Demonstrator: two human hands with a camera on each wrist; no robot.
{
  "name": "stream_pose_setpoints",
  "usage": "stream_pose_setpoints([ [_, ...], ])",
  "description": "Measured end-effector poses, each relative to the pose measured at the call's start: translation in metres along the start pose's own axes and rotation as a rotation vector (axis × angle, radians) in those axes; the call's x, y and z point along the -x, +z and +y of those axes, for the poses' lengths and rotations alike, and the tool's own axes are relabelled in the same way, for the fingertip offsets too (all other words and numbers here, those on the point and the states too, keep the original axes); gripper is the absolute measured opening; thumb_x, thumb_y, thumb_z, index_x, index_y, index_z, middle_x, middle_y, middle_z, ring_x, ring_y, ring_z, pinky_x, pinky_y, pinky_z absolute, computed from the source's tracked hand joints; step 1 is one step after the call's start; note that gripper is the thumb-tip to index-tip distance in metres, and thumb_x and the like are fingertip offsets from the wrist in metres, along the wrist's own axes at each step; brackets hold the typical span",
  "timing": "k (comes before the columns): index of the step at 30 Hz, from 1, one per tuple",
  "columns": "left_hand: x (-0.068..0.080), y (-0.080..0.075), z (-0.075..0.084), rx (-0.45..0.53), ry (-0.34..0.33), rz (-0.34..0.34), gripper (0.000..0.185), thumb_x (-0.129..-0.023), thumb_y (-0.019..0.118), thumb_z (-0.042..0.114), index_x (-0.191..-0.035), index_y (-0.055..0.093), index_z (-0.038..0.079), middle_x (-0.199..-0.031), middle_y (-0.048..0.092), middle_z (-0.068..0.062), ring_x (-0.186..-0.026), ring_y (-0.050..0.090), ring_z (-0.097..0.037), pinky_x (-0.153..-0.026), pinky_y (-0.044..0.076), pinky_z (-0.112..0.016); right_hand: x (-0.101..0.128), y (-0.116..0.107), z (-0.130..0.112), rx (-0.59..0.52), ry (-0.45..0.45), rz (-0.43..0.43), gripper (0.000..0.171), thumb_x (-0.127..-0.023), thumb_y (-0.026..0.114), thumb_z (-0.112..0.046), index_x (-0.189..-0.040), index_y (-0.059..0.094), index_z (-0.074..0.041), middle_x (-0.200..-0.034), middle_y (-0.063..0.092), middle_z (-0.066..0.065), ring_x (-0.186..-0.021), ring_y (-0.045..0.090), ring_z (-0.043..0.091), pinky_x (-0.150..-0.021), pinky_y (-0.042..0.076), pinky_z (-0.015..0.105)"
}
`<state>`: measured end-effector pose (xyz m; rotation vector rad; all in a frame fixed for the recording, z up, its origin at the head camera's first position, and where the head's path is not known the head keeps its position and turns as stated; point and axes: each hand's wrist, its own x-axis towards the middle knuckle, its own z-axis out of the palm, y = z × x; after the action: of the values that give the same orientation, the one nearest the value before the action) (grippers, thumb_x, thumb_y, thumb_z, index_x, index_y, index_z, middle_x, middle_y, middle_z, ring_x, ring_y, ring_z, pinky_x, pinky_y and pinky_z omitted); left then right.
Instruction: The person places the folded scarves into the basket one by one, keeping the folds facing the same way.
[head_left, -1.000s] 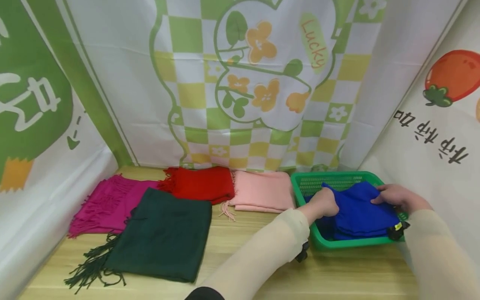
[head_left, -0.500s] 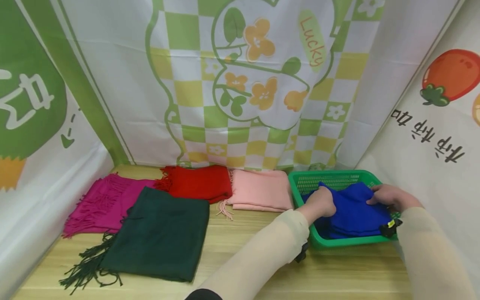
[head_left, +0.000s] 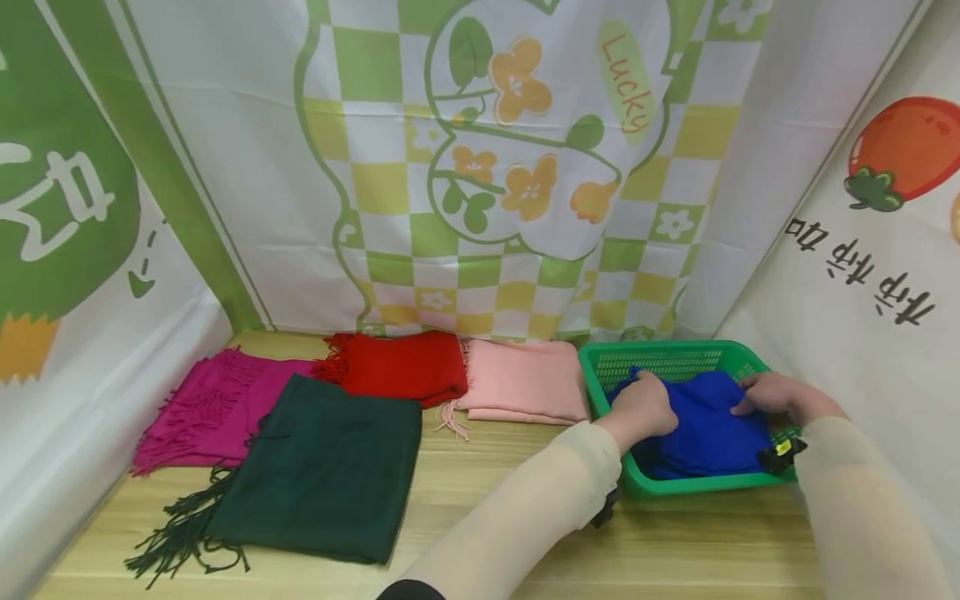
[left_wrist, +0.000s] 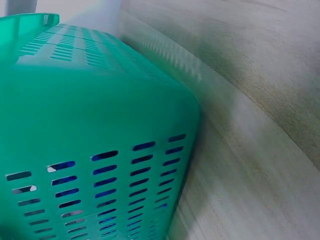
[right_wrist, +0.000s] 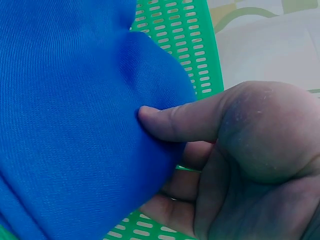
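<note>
Printed cloth hangings with a green-and-yellow checked clover, flowers and the word "Lucky" close in a pale wooden tabletop [head_left: 675, 542] on three sides. Taking the green slotted plastic basket [head_left: 600, 387] at the right of the table as landmark, farthest to its left lies a folded magenta fringed scarf [head_left: 206, 412], then a folded dark green fringed scarf [head_left: 330, 471] nearer the person, a folded red scarf [head_left: 401, 367] toward the back, and a folded pale pink scarf [head_left: 521, 383] just beside the basket's left wall. Inside the basket sits a folded royal-blue knitted scarf [head_left: 708, 425], filling most of it. The left hand [head_left: 645, 404] rests on the scarf's left edge with fingers curled down on the fabric; whether they actually pinch it I cannot tell. The right hand [head_left: 776, 396] holds the scarf's right edge, thumb [right_wrist: 175, 122] pressed on top and fingers tucked under the fold. The scarf looks soft, light and limp, likely to sag and unfold if taken at one point, so the two opposite folded edges seem the best places to hold it.
</note>
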<state>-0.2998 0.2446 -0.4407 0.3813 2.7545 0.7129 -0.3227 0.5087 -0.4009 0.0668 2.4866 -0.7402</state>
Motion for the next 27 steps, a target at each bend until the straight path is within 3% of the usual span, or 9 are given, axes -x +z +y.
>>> stream_pose_setpoints([
  [8, 0.005, 0.002, 0.004, -0.062, -0.046, 0.027, 0.088, -0.106, 0.069, 0.036, -0.178, 0.024, 0.015, -0.058, 0.066, 0.004, -0.040, 0.047, -0.015, -0.040, 0.035, -0.031, 0.000, 0.003, -0.001, 0.045, -0.001, -0.005, 0.078, -0.107, 0.071, -0.013, -0.150, 0.026, 0.034, -0.152, 0.037, 0.057, -0.137, 0.053, 0.068, -0.100, 0.061, 0.060],
  [12, 0.005, 0.002, 0.006, -0.088, -0.078, 0.018, 0.089, -0.105, 0.070, 0.039, -0.178, 0.024, 0.016, -0.060, 0.067, 0.004, -0.043, 0.053, -0.015, -0.040, 0.037, -0.031, -0.001, 0.003, -0.001, 0.064, 0.000, -0.004, 0.073, -0.107, 0.069, -0.011, -0.149, 0.030, 0.034, -0.149, 0.042, 0.056, -0.134, 0.057, 0.065, -0.099, 0.062, 0.058],
  [18, 0.005, 0.003, 0.012, -0.132, -0.119, -0.015, 0.091, -0.107, 0.068, 0.044, -0.179, 0.020, 0.017, -0.062, 0.067, 0.002, -0.046, 0.058, -0.015, -0.042, 0.039, -0.032, 0.001, 0.003, -0.002, 0.043, 0.009, 0.009, 0.065, -0.107, 0.068, -0.007, -0.147, 0.035, 0.033, -0.139, 0.055, 0.050, -0.115, 0.070, 0.047, -0.088, 0.066, 0.050],
  [22, 0.002, 0.007, 0.012, -0.172, -0.135, -0.016, 0.092, -0.106, 0.068, 0.047, -0.179, 0.020, 0.017, -0.061, 0.067, 0.003, -0.045, 0.057, -0.014, -0.042, 0.038, -0.031, 0.001, 0.004, -0.002, 0.043, 0.002, 0.001, 0.065, -0.107, 0.067, -0.008, -0.149, 0.036, 0.031, -0.144, 0.051, 0.052, -0.116, 0.070, 0.049, -0.086, 0.067, 0.048],
  [25, 0.002, 0.010, 0.011, -0.224, -0.124, -0.022, 0.091, -0.106, 0.068, 0.050, -0.178, 0.023, 0.017, -0.068, 0.071, 0.001, -0.052, 0.063, -0.015, -0.048, 0.047, -0.030, 0.001, 0.005, -0.003, 0.027, 0.002, -0.010, 0.064, -0.109, 0.066, -0.009, -0.148, 0.036, 0.031, -0.145, 0.049, 0.053, -0.121, 0.068, 0.054, -0.087, 0.067, 0.049],
  [27, 0.002, 0.011, 0.010, -0.281, -0.098, -0.038, 0.088, -0.106, 0.067, 0.052, -0.177, 0.028, 0.017, -0.084, 0.079, 0.001, -0.064, 0.070, -0.015, -0.059, 0.055, -0.030, 0.002, 0.006, -0.003, 0.004, 0.006, -0.013, 0.055, -0.109, 0.065, -0.009, -0.140, 0.044, 0.031, -0.136, 0.058, 0.047, -0.117, 0.069, 0.051, -0.087, 0.067, 0.049],
])
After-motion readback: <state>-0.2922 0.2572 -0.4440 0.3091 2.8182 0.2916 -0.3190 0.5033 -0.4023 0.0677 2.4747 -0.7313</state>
